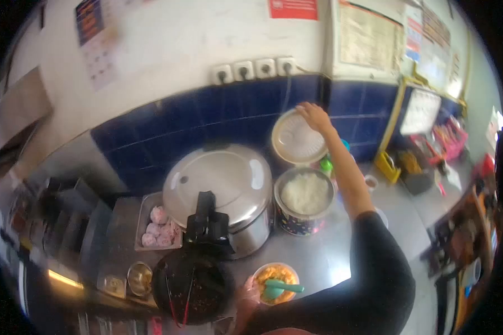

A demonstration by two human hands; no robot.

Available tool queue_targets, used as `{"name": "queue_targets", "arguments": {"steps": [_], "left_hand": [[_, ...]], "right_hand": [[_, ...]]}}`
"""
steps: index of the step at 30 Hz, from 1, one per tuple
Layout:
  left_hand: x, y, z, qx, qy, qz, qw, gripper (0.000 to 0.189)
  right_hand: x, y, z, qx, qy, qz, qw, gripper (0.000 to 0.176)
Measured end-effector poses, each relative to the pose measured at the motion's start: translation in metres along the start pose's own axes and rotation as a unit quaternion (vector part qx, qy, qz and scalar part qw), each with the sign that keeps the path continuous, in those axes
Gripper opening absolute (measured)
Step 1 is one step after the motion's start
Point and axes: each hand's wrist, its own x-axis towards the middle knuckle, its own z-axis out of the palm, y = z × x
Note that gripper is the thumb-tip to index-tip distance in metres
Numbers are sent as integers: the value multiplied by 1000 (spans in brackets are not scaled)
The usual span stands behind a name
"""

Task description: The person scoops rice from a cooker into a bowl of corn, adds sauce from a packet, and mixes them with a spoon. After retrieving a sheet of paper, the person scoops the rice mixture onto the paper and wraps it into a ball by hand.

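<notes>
With my right hand (316, 117), I grip the top edge of an open pot lid (299, 137), which stands tilted up behind a small rice cooker (305, 224). White rice (305, 194) fills that cooker, whose outer wall is dark and patterned. My left hand (250, 294) closes around the left side of a bowl (294, 272) of orange-yellow food (275, 272). Across the bowl lies a green rice paddle (282, 287), its handle pointing right; neither hand touches it.
A large steel cooker (221, 178) with a black latch stands left of the rice. In front sits a dark wok (190, 287) with red-handled tongs (176, 312). A metal tray (145, 223) holds pinkish bundles. Yellow (387, 167) and pink baskets (451, 146) stand at the right.
</notes>
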Motion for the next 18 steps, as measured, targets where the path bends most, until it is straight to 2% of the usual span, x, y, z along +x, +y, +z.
{"name": "queue_targets", "arguments": {"steps": [2, 3, 5, 6, 7, 8, 9, 10, 11, 12, 13, 15, 17, 18], "left_hand": [[-11, -14, 15, -27, 43, -39, 998, 28], [-15, -16, 22, -43, 73, -68, 994, 26], [-30, -5, 11, -54, 74, -73, 993, 27], [-29, -2, 15, -34, 85, -94, 991, 26], [-30, 2, 23, -17, 94, -121, 988, 26], [-35, 9, 22, -1, 100, -108, 989, 25], [-43, 11, 23, 17, 104, -98, 990, 24], [-38, -7, 52, -40, 169, -101, 980, 24], [-18, -33, 82, -27, 175, -144, 974, 24], [-24, -12, 64, 21, 166, -125, 978, 24], [-33, 5, 50, -83, 176, -127, 973, 25], [-7, -8, 85, -13, 211, -134, 968, 21], [21, -10, 103, -8, 203, -190, 961, 19], [21, -10, 107, -17, 223, -176, 959, 20]], "right_hand": [[-17, -16, -18, -29, 24, -44, 998, 49], [-30, -14, -22, -41, 50, -96, 993, 48], [-74, -33, -50, -58, 68, -168, 982, 45], [-101, -48, -73, -32, 3, -168, 985, 48], [-126, -34, -67, -47, 54, -243, 967, 53], [-155, -36, -70, -17, 35, -253, 967, 60], [-190, -60, -82, -33, 8, -226, 974, 66], [-221, -62, -83, -48, -26, -205, 977, 71], [-247, -68, -68, -39, -43, -209, 976, 75], [-266, -52, -49, -72, -32, -209, 975, 80], [-282, -37, -31, -88, -21, -217, 972, 83], [-299, -32, -20, -59, -33, -261, 963, 84], [-314, -20, -4, -73, -73, -209, 972, 83], [-325, -14, 4, -65, -79, -210, 972, 84]]}}
